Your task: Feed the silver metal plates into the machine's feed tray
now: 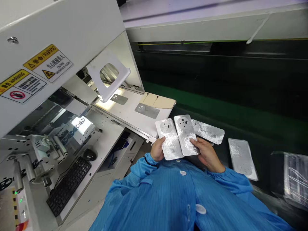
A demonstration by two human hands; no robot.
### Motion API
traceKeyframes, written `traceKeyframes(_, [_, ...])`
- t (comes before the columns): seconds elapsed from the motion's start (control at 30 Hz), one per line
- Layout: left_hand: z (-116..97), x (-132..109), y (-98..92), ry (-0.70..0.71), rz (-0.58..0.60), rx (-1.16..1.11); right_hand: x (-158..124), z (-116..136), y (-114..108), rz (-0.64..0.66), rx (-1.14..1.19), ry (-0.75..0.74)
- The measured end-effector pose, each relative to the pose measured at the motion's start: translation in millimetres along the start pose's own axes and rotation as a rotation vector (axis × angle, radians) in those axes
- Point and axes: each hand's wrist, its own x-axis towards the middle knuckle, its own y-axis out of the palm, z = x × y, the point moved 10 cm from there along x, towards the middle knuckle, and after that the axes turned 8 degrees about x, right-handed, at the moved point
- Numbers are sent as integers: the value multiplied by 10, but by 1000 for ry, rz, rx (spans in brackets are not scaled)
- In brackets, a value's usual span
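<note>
My left hand (158,149) grips a silvery phone back panel (171,146) by its lower left edge, thumb on top. In my right hand (206,152) is a second silvery phone back panel (187,136), pinched at its right edge. The two panels are side by side, tilted slightly apart, each with camera holes at the top. Just beyond my right hand lie more silvery panels (211,132) on the dark surface, partly overlapped by the held one. Whether either hand holds more than one sheet I cannot tell.
Left of me stands a white machine with a conveyor (127,114) carrying grey panels (147,110). A keyboard (69,184) and a mouse (89,154) rest on its shelf. To the right are another silvery stack (242,158) and a plastic-wrapped pack (295,176) on the dark belt (240,106).
</note>
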Motion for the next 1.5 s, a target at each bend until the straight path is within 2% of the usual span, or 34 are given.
traceKeyframes(0.1, [-75, -25, 14, 41, 7, 70, -15, -31, 71, 50, 42, 65])
traceKeyframes(0.3, [-89, -37, 135, 93, 63, 170, -58, -115, 281, 146, -56, 63])
traceKeyframes(0.43, [-30, 18, 51, 48, 20, -7, 3, -2, 163, 86, 26, 13])
traceKeyframes(0.53, [-92, 39, -28, 90, -24, -47, 39, 93, 80, 51, 50, -20])
traceKeyframes(0.77, [-176, 2, 85, 141, 19, 142, -29, 13, 306, 162, 5, 7])
traceKeyframes(0.9, [-215, 16, 1, 174, -33, 28, 50, 186, 117, 52, 46, -104])
traceKeyframes(1.0, [-243, 22, 1, 189, -10, 15, 91, 225, 54, 45, 43, -86])
traceKeyframes(1.1, [-257, 0, 31, 202, -9, 24, 52, 121, 168, 100, 15, -23])
traceKeyframes(1.23, [-137, -48, 232, 112, 109, 19, -30, -95, 408, 206, -95, 20])
traceKeyframes(1.43, [-75, -82, 244, 115, 83, -18, 0, -170, 541, 328, -382, -135])
traceKeyframes(1.5, [-60, -92, 278, 102, 131, 5, -24, -205, 619, 406, -432, -153])
